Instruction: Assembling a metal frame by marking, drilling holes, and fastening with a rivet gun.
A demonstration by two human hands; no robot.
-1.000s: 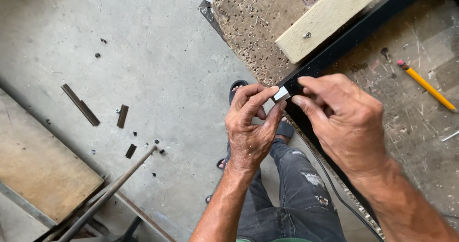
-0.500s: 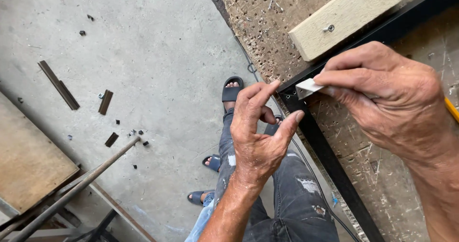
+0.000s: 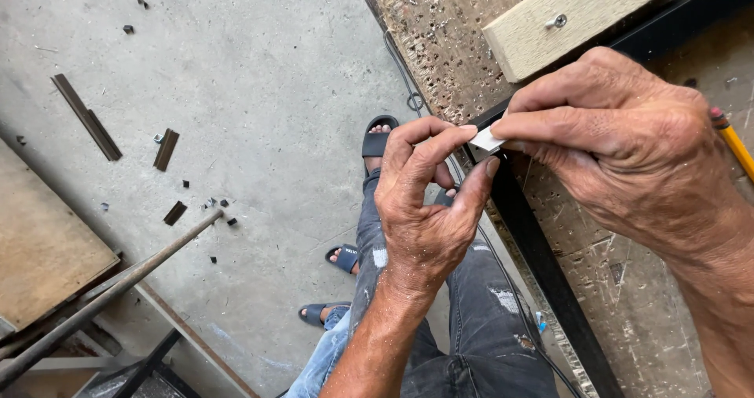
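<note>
While the right hand (image 3: 620, 154) keeps its thumb and forefinger pinched on the small white piece (image 3: 487, 140) at the black frame's (image 3: 542, 264) corner, the left hand (image 3: 428, 201) has closed in from 7 o'clock, fingertips now touching the piece, not clamped. Pencil (image 3: 732, 140) lies at 3 o'clock.

Below me on the concrete floor (image 3: 259, 76) lie dark metal offcuts (image 3: 86, 117) and small scraps (image 3: 174, 212). A rusty rod (image 3: 110, 292) slants over a wooden board (image 3: 39, 245). A pale wood block (image 3: 581, 17) with a screw (image 3: 558, 22) sits on the pitted tabletop (image 3: 440, 36), a pencil (image 3: 732, 140) at my right.
</note>
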